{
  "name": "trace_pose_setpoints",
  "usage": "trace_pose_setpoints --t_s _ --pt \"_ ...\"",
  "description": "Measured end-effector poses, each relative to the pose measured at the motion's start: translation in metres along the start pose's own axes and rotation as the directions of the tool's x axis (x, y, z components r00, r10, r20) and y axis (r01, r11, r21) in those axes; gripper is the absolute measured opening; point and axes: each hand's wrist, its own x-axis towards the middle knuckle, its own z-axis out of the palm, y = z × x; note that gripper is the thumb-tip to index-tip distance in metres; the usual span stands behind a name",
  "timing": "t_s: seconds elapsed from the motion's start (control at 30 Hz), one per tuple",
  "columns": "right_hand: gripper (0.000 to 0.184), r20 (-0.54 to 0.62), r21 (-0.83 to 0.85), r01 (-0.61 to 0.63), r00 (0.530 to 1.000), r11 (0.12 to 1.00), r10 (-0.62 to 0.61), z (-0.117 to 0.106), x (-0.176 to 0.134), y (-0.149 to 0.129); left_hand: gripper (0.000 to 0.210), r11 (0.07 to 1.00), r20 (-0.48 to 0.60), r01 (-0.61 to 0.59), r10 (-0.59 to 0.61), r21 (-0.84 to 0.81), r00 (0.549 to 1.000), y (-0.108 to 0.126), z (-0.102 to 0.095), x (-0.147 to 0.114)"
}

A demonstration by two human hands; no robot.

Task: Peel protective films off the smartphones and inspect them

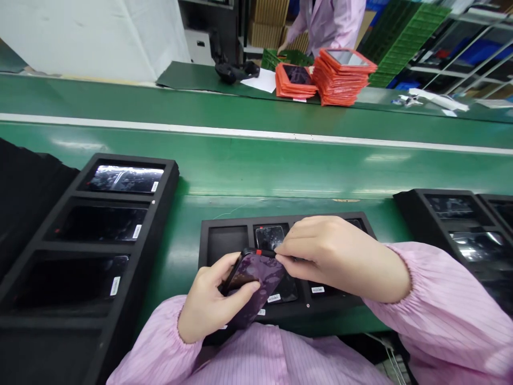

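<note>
My left hand (214, 299) is wrapped round a dark smartphone (256, 280), its thumb lying across the screen. The phone is tilted, with a small red tab (258, 252) on its top edge and blotchy reflections on the glass. Thumb and forefinger of my right hand (320, 254) are pinched together at the phone's upper right corner; whether they also grip something thin there is hidden. Beneath both hands lies a black foam tray (204, 240) with compartments. One phone (270, 237) shows in it behind the held one, and the left compartment is bare.
At the left stands another black tray (170, 176) holding several phones; more trays (412, 214) are at the right. A green bench with a raised ledge (240, 166) runs across. Beyond it are stacks of red-wrapped devices (340, 80), green crates (409, 37) and a person in pink (336, 21).
</note>
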Motion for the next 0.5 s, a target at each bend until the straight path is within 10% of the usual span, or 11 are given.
trace_pose_setpoints --t_s 0.2,0.5 --pt "0.030 -0.171 -0.096 -0.002 0.985 0.995 -0.014 0.018 -0.002 -0.001 0.032 0.975 0.033 0.131 -0.128 -0.178 0.991 0.000 -0.001 0.006" --pt "0.014 -0.116 0.377 -0.027 0.990 0.926 0.076 0.013 -0.006 0.008 0.037 0.912 0.124 0.194 -0.159 -0.361 0.979 0.004 -0.007 0.012"
